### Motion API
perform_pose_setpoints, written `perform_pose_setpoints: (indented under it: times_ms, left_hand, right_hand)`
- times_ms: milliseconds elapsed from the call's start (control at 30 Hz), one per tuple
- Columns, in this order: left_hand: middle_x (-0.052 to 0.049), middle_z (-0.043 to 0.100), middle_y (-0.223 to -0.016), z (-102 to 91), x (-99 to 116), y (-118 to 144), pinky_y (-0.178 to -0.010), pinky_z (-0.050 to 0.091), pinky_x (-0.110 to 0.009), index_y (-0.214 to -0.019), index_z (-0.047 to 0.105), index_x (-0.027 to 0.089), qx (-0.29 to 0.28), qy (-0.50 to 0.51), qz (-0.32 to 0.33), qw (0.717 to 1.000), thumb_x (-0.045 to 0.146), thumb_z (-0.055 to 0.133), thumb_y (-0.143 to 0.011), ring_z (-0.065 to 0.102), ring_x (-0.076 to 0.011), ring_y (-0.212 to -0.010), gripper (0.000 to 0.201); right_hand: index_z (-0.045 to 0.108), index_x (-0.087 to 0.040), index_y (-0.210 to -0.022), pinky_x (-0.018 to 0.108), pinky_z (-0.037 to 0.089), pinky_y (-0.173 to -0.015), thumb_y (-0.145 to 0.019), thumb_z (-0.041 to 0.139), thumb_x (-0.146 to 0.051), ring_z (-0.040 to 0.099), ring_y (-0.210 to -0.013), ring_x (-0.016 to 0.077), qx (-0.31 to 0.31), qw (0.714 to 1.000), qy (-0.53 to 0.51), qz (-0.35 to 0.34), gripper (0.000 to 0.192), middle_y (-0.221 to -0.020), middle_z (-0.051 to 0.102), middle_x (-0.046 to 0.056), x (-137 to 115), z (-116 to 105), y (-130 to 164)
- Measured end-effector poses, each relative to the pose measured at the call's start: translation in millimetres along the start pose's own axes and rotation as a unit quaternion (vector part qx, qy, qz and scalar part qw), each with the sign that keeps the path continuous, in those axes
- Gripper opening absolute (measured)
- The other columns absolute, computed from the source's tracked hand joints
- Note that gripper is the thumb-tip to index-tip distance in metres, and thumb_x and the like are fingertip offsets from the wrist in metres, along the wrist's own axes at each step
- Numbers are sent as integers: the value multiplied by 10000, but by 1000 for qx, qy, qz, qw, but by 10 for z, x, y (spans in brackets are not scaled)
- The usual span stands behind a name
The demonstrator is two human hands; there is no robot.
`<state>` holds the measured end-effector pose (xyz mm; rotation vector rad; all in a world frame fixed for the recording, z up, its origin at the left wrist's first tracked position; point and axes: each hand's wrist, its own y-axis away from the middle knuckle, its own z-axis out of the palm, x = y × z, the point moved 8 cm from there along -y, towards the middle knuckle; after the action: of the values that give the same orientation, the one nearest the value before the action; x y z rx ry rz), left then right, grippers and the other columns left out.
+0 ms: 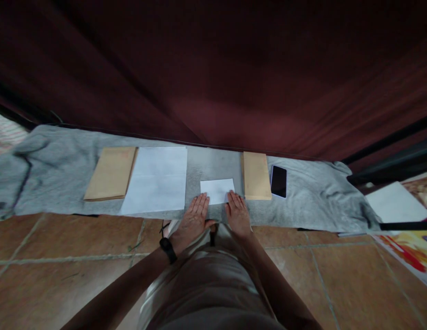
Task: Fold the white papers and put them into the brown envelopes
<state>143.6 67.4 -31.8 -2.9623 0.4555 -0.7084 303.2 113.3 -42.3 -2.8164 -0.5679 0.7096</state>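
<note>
Folded paper [217, 190]: small, white, rectangular, flat on grey cloth [309, 197], centre of frame. Left hand [193, 215] flat, fingers spread, tips at paper's lower left corner. Right hand [238, 211] flat, fingers together, at lower right corner. Neither grips anything. Large white sheet [157, 179] left; brown envelope [256, 175] and phone [278, 181] right.

We reach both arms forward and down, our hands side by side, palms down and flat. Our left hand [195, 211], a dark band at its wrist, spreads its fingers; our right hand [238, 211] lies just beside it.
</note>
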Motion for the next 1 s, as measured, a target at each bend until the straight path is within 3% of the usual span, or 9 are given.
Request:
perform_pose_setpoints:
  times_ms: [100, 200, 433, 567, 800, 1000]
  left_hand:
    - [-278, 297, -1658, 42, 6, 31, -1284, 237, -547, -1585, 260, -13, -15, -116, 25, 993, 500, 505, -979, 226, -347, -1576, 831]
    - [-302, 280, -1652, 84, 2, 41, -1274, 259, -561, -1595, 197, -26, -14, -165, 37, 986, 540, 490, -978, 215, -352, -1577, 887]
    - [-324, 286, -1638, 110, 7, 42, -1265, 268, -576, -1583, 217, -30, -2, -160, 47, 986, 496, 511, -970, 220, -364, -1572, 859]
    - [-307, 299, -1640, 80, 31, 39, -1276, 241, -577, -1582, 229, -31, -4, -163, 36, 986, 386, 500, -967, 221, -345, -1575, 791]
    - [-237, 467, -1578, -54, 16, -94, -1288, 238, -536, -1506, 443, 8, 12, -160, 16, 987, 257, 363, -994, 345, -301, -1538, 575]
    - [-182, 409, -1633, 16, -12, -333, -1284, 267, -486, -1577, 345, 36, 34, -115, -11, 993, 258, 259, -1028, 309, -250, -1557, 598]
  right_hand:
    - [495, -92, -1515, 489, 307, -1246, -1081, 385, -236, 413, -1493, 260, -5, 999, 43, -5, 470, -1580, 485, 161, -35, 10, -59]
    - [474, -82, -1529, 474, 301, -1253, -1092, 344, -250, 377, -1515, 244, -17, 999, 38, -31, 486, -1604, 453, 153, -174, 83, -186]
    - [521, -100, -1500, 431, 282, -1270, -1082, 406, -251, 420, -1490, 225, -67, 994, 10, -89, 459, -1598, 467, 135, -499, 325, -409]
    - [519, -119, -1505, 444, 263, -1273, -1089, 407, -259, 416, -1492, 227, -83, 993, 19, -86, 453, -1608, 453, 128, -498, 370, -412]
    - [471, -121, -1543, 440, 246, -1281, -1096, 358, -249, 375, -1518, 213, -88, 992, 33, -84, 479, -1620, 435, 117, -486, 403, -406]
    - [438, -85, -1560, 432, 202, -1297, -1039, 385, -173, 333, -1540, 218, -90, 991, 53, -87, 531, -1648, 376, 131, -495, 426, -377]
